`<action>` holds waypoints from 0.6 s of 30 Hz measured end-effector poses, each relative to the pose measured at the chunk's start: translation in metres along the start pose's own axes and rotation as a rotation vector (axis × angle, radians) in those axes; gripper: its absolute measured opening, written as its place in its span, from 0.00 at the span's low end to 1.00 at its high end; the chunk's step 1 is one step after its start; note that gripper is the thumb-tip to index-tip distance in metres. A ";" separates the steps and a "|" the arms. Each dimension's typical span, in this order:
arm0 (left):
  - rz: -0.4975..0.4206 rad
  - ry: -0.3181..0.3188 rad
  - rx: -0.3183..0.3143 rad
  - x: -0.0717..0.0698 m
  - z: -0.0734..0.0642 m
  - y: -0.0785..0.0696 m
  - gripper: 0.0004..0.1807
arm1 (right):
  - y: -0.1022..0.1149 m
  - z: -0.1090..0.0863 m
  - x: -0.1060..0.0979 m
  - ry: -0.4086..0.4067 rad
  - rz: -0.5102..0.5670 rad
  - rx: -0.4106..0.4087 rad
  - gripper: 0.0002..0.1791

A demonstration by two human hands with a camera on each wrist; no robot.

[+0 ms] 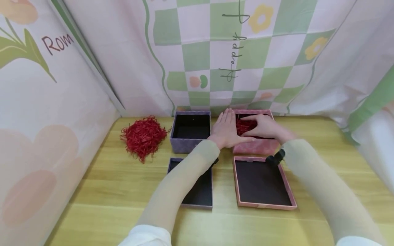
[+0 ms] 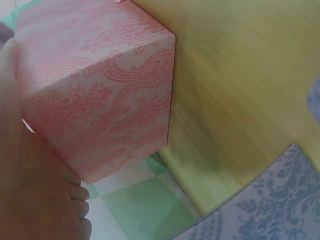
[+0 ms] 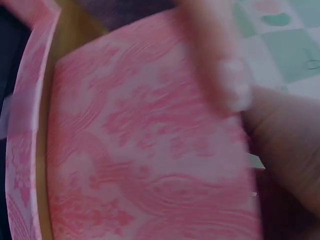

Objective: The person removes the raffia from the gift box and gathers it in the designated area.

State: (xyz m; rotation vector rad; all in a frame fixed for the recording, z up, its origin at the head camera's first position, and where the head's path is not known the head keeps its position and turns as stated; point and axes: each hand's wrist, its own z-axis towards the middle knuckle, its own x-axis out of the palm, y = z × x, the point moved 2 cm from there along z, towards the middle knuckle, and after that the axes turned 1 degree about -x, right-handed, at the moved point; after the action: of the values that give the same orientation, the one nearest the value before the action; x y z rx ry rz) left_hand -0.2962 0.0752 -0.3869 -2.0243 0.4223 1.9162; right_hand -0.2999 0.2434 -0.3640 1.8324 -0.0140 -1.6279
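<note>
In the head view my left hand (image 1: 225, 130) rests against the left side of a pink patterned box (image 1: 255, 147), fingers straight toward the back and thumb along its front rim. My right hand (image 1: 264, 127) reaches over the right side into this box, thumb and fingers apart, above red shredded paper (image 1: 244, 125). Part of the paper is hidden under that hand. The left wrist view shows the pink box's corner (image 2: 110, 95) beside the left hand (image 2: 35, 185). Close to the right wrist camera, the right hand (image 3: 290, 135) is at the box's rim, partly blurred.
A purple box (image 1: 191, 126) with a black inside stands left of the pink one. In front lie a purple lid (image 1: 200, 191), partly under the left forearm, and a pink lid (image 1: 264, 184). A heap of red shredded paper (image 1: 144, 136) is at the left.
</note>
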 end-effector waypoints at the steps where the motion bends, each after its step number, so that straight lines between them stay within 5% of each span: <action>1: 0.001 0.005 -0.001 0.000 0.000 0.000 0.70 | -0.002 0.002 0.003 0.018 -0.019 -0.005 0.36; 18: -0.001 0.003 -0.001 -0.003 -0.005 0.000 0.70 | -0.013 0.012 0.021 0.118 -0.048 0.071 0.37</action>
State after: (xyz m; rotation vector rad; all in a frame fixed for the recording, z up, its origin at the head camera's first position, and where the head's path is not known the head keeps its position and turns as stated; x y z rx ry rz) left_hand -0.2920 0.0727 -0.3835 -2.0285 0.4203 1.9131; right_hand -0.3117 0.2390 -0.3887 1.9945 0.0248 -1.5673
